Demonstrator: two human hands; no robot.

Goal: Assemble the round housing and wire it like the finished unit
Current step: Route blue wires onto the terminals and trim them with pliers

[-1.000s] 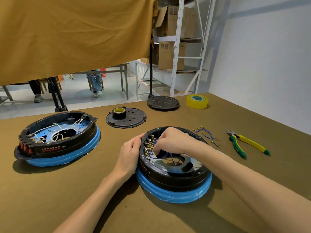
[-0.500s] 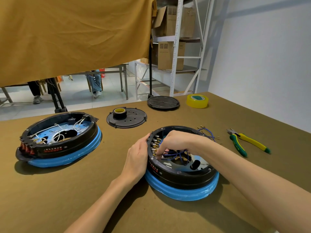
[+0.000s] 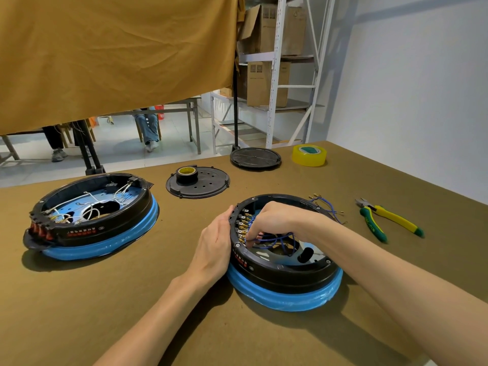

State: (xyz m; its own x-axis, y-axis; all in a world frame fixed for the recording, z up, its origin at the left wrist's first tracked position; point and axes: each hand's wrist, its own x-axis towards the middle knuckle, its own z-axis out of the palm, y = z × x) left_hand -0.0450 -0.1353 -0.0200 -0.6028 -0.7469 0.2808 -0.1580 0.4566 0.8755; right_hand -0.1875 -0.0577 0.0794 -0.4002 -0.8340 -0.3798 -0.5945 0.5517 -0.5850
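Note:
The round black housing [image 3: 284, 272] on its blue ring lies in front of me on the brown table. My left hand [image 3: 215, 245] presses flat against its left outer wall. My right hand [image 3: 274, 220] reaches inside it, fingers curled down, pinching a blue wire [image 3: 277, 240] by the row of brass terminals [image 3: 242, 224]. The fingertips are partly hidden. The finished unit [image 3: 92, 220], with white wires inside, sits at the left.
Loose blue wires [image 3: 328, 207] lie behind the housing. Yellow-green cutters [image 3: 388, 220] rest at the right. A black perforated cover [image 3: 198, 183] with a black tape roll, a second black lid [image 3: 255, 157] and yellow tape [image 3: 309, 155] stand farther back.
The housing has shifted a little to the right on the table, with both hands following. My right hand has dropped lower toward the terminals and the blue wires are bunched under it.

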